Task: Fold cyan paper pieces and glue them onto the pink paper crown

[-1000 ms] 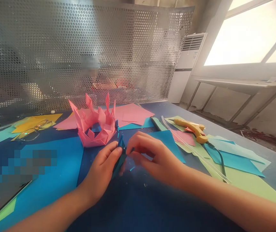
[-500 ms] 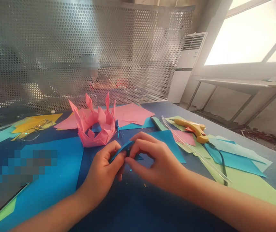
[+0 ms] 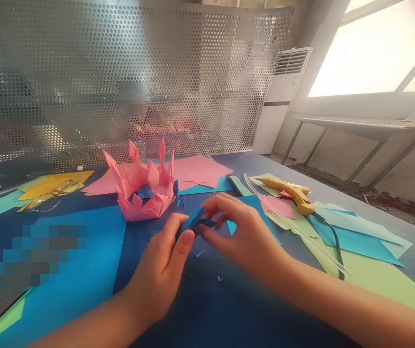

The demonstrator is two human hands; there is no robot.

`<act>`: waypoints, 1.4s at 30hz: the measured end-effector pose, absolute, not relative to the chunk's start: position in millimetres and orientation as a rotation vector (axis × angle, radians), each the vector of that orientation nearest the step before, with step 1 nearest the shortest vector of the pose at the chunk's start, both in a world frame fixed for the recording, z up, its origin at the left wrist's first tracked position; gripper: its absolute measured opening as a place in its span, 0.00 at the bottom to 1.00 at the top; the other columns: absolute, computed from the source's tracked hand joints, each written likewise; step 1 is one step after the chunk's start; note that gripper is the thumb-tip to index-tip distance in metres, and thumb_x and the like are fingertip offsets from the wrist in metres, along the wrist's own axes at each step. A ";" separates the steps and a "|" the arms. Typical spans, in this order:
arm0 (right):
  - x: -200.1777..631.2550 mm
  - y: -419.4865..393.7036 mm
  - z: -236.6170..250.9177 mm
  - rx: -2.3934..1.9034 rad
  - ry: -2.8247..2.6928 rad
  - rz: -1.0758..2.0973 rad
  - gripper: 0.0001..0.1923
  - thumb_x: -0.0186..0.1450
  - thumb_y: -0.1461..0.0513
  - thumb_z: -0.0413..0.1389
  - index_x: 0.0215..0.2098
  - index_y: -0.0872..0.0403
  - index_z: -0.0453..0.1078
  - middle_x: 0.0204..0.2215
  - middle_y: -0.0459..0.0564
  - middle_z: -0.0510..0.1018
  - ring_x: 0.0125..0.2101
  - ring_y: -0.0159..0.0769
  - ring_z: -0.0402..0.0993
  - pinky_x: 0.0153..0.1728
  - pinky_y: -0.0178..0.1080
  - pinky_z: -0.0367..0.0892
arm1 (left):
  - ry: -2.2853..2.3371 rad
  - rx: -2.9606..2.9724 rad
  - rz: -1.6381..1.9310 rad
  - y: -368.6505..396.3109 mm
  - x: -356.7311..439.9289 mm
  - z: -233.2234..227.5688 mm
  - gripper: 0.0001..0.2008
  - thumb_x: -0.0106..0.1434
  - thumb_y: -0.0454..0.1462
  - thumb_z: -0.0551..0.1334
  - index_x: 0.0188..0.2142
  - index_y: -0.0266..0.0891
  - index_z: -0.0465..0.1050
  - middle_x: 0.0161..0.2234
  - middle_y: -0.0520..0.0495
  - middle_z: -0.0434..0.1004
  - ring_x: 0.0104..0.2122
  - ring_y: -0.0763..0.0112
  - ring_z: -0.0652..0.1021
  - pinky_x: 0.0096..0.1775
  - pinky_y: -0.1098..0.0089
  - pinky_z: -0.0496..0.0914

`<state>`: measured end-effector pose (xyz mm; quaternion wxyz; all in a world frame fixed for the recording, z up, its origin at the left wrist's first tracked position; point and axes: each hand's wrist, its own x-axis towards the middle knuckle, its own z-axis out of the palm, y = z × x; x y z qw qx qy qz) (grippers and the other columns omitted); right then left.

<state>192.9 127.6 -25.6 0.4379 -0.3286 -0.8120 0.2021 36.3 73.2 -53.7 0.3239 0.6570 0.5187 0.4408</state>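
A small folded piece of blue paper [image 3: 192,221] is held between my two hands above the dark blue table. My left hand [image 3: 166,256] pinches its left side, with the thumb on top. The fingers of my right hand [image 3: 234,224] are curled and close on its right end, where a flap sticks out. Just beyond my hands stands a pink folded-paper crown [image 3: 145,207] with tall points. Tiny paper scraps [image 3: 200,253] lie on the table under my hands.
A yellow glue gun [image 3: 287,193] with a black cord and clear glue sticks [image 3: 302,234] lies at right among green and blue sheets. Left are a large blue sheet [image 3: 84,261] and glasses [image 3: 48,199]. A perforated metal screen [image 3: 84,96] stands behind.
The blue paper has been turned between my hands and now shows a folded flap. My left thumb has shifted on top of it, and my right fingers have opened slightly.
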 end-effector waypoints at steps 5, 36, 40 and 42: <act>197.3 129.2 -25.8 -0.623 -2.023 0.305 0.06 0.59 0.71 0.59 0.28 0.55 0.70 0.33 0.48 0.70 0.29 0.27 0.68 0.27 0.31 0.69 | 1.298 1.802 1.213 71.5 37.4 -47.5 0.14 0.70 0.42 0.46 0.49 0.48 0.67 0.29 0.56 0.68 0.29 0.76 0.69 0.33 0.76 0.64; 201.4 129.5 -19.1 -0.611 -2.230 -0.216 0.04 0.60 0.67 0.54 0.29 0.54 0.69 0.28 0.49 0.73 0.31 0.36 0.67 0.32 0.37 0.65 | 1.392 1.780 1.193 78.0 36.3 -49.7 0.17 0.68 0.44 0.51 0.49 0.45 0.73 0.21 0.56 0.66 0.23 0.75 0.67 0.24 0.76 0.61; 202.2 131.7 -22.5 -0.642 -2.229 -0.282 0.05 0.62 0.67 0.55 0.28 0.54 0.70 0.28 0.49 0.74 0.31 0.36 0.67 0.32 0.38 0.65 | 1.392 1.742 1.177 80.0 36.1 -50.0 0.18 0.67 0.45 0.51 0.49 0.43 0.73 0.28 0.54 0.74 0.26 0.74 0.68 0.28 0.75 0.65; 203.5 132.7 -23.2 -0.627 -2.221 -0.309 0.06 0.63 0.67 0.55 0.28 0.54 0.71 0.28 0.49 0.74 0.32 0.37 0.68 0.32 0.38 0.64 | 1.383 1.714 1.167 81.3 36.2 -50.3 0.18 0.67 0.46 0.51 0.49 0.43 0.73 0.31 0.54 0.76 0.31 0.72 0.71 0.33 0.75 0.67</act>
